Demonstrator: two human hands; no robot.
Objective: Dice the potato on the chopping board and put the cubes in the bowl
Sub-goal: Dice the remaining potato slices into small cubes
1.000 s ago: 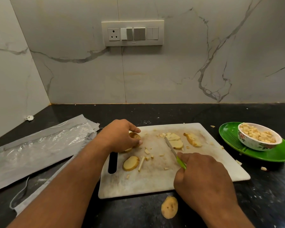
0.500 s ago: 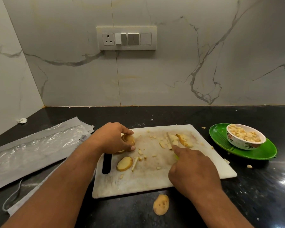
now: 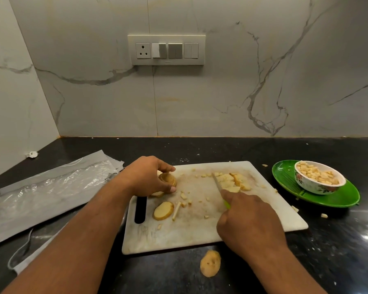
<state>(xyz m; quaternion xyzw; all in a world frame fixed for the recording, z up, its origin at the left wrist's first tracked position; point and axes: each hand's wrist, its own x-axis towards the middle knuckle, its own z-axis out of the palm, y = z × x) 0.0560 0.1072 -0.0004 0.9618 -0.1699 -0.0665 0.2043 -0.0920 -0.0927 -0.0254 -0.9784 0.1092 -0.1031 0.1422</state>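
Green plate, floral white bowl, black counter, white board.

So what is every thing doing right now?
left hand: holds potato chunk
right hand: grips knife
potato slices: partly cut, beside blade
round slice: lying flat, uncut
bowl: full of cubes, on green plate
chopping board: scattered bits

Both forearms are bare right up to the bottom edge of the view, with no sleeve showing. The left hand and right hand are bare too, fingernails short; one pale nail shows on the left.
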